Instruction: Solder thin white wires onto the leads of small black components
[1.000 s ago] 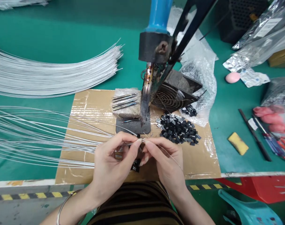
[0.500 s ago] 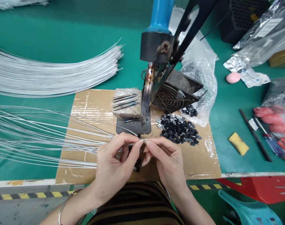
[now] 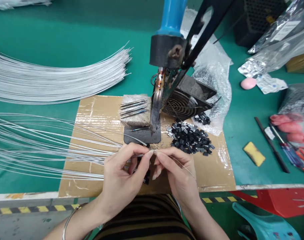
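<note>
My left hand (image 3: 127,173) pinches the end of a thin cable between thumb and forefinger, below the soldering iron (image 3: 156,106). Fingertip to fingertip with it, my right hand (image 3: 178,170) is closed in a pinch; a fine wire (image 3: 182,164) runs out from it across the back of the hand. The small spot where the fingertips meet is mostly hidden. Thin grey cables (image 3: 84,156) spread leftward from under my left hand, with small black pieces (image 3: 146,178) at their ends, partly covered. A heap of small black connectors (image 3: 190,138) lies right of the iron tip.
The iron hangs on a black stand (image 3: 199,36) above a cardboard sheet (image 3: 212,173). A block with several metal tips (image 3: 134,110) sits left of it, a fan (image 3: 187,103) behind. A cable bundle (image 3: 67,81) lies far left; a yellow sponge (image 3: 254,154) sits right.
Both hands have shifted down very slightly, still pinched together at the same spot. Nothing else visibly differs.
</note>
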